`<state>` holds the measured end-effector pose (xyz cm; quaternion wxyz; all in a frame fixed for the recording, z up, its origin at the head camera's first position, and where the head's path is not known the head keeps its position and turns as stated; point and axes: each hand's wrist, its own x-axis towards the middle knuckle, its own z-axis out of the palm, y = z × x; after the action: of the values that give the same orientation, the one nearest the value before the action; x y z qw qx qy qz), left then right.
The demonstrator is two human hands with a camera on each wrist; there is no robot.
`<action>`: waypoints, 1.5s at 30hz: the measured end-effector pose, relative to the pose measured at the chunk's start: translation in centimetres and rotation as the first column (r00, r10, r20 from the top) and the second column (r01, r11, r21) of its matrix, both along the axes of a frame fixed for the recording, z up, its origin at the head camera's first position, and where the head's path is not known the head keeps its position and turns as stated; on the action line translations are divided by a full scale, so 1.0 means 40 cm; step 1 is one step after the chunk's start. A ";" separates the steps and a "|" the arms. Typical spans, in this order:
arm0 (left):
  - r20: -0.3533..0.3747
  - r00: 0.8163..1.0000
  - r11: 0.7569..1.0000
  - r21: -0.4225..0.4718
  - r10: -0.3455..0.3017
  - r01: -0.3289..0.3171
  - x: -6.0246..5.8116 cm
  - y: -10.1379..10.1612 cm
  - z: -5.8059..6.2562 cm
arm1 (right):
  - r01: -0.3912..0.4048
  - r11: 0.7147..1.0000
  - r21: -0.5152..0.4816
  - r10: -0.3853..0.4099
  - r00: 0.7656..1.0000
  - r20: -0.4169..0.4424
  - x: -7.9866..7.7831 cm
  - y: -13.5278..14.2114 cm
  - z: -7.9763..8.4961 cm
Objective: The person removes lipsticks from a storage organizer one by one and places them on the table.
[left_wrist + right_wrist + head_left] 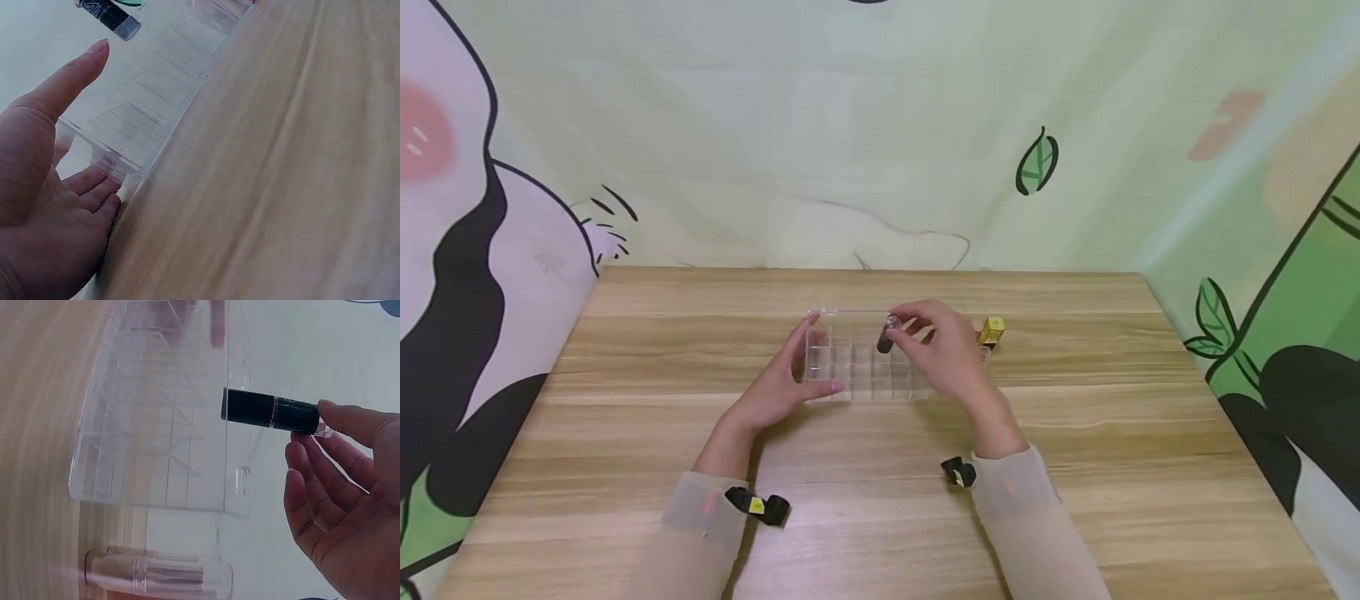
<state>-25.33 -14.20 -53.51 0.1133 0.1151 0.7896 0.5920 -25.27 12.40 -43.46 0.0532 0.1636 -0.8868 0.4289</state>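
Note:
A clear plastic organizer box with several small compartments stands on the table. My left hand holds its left end, thumb along the near side and fingers at the far left corner. Above the box my right hand pinches a dark lipstick tube by its clear end, between thumb and fingers. The tube tilts over the compartments in the head view. In the left wrist view its lower end shows beyond the thumb.
Right of the organizer, partly behind my right hand, stands a gold-and-black tube. A pinkish tube with a clear cover stands beside the box in the right wrist view. The wooden table meets a printed cloth wall at the back.

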 end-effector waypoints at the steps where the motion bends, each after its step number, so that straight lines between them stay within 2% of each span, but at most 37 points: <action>1: -0.003 1.000 1.000 0.000 -0.002 0.002 0.000 0.001 0.000 | 0.001 1.000 0.000 -0.001 1.000 -0.003 0.000 0.004 -0.001; 14: -0.009 1.000 1.000 0.004 -0.005 0.005 -0.004 0.012 0.004 | 0.048 0.998 -0.037 -0.049 0.999 -0.014 0.012 0.044 0.002; 45: -0.001 1.000 1.000 0.016 -0.014 0.014 -0.004 0.000 -0.003 | 0.121 0.986 -0.117 -0.128 0.990 -0.057 0.006 0.125 0.026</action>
<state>-25.48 -14.21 -53.63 0.1161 0.1219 0.7840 0.5975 -25.04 17.38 -42.42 0.1176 0.1182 -0.8675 0.4686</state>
